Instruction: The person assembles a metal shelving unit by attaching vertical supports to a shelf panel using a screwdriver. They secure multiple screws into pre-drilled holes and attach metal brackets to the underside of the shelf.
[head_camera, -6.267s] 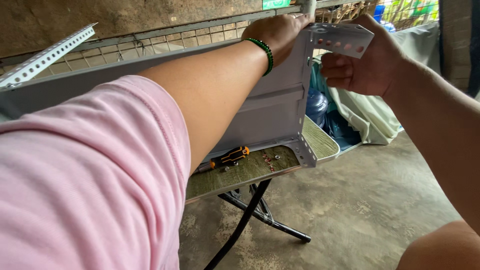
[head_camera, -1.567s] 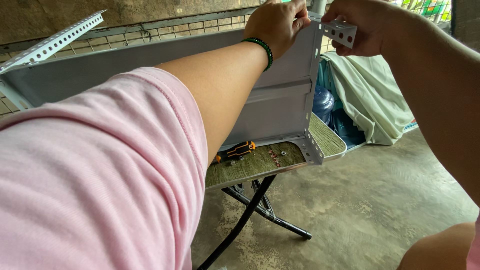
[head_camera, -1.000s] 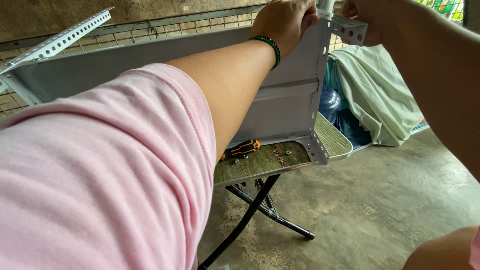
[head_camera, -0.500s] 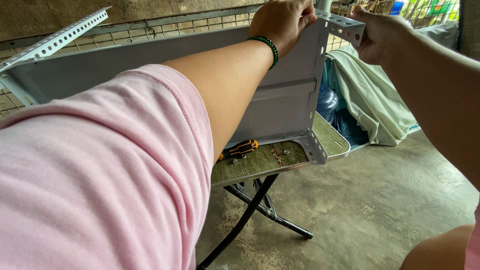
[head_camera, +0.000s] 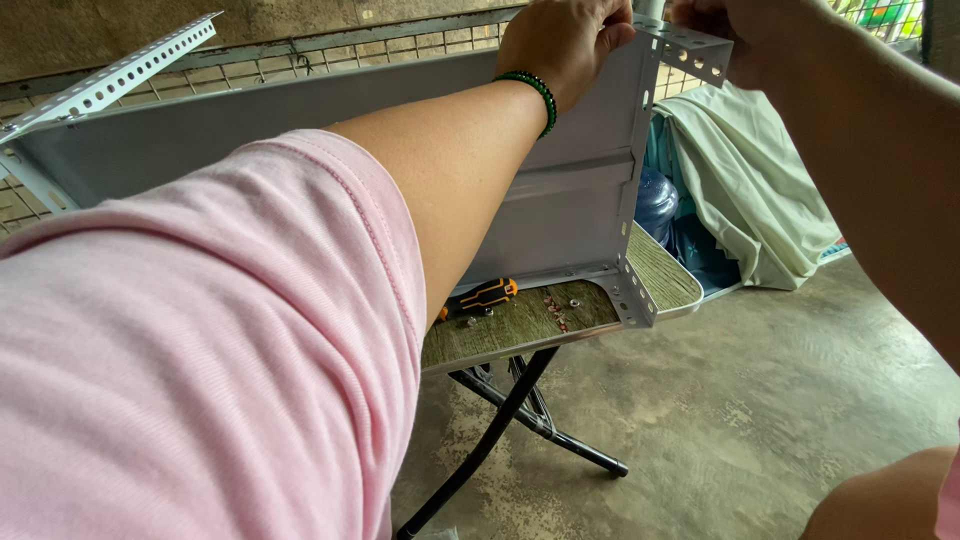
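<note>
1. A pink sleeve (head_camera: 200, 350) fills the near left of the view, with the bare forearm reaching up and away from it toward the top of the frame.

2. A folding table (head_camera: 520, 335) with a wood-grain top and black crossed legs stands on the concrete floor (head_camera: 740, 400). An orange-and-black screwdriver (head_camera: 480, 297) lies on it beside a few small screws (head_camera: 560, 310).

3. A grey metal shelf panel (head_camera: 560, 200) stands on its long edge on the table. It is a flat sheet with folded rims, a pressed ridge across its face and a row of holes down its right edge; a perforated corner piece shows at its lower right corner.

4. The left hand (head_camera: 560, 40), a green bead bracelet (head_camera: 530, 95) at the wrist, is curled over the panel's top edge near its upper right corner, fingers closed on the rim.

5. The right hand (head_camera: 740, 35) holds a short perforated angle bracket (head_camera: 690, 50) against that same top corner. Its fingers are wrapped around the bracket's far end, partly cut off by the frame.

6. Beyond, a pale green cloth (head_camera: 740, 180) drapes over blue water bottles (head_camera: 655, 200), and a long perforated angle bar (head_camera: 110, 80) slants before a wire fence (head_camera: 330, 55).
</note>
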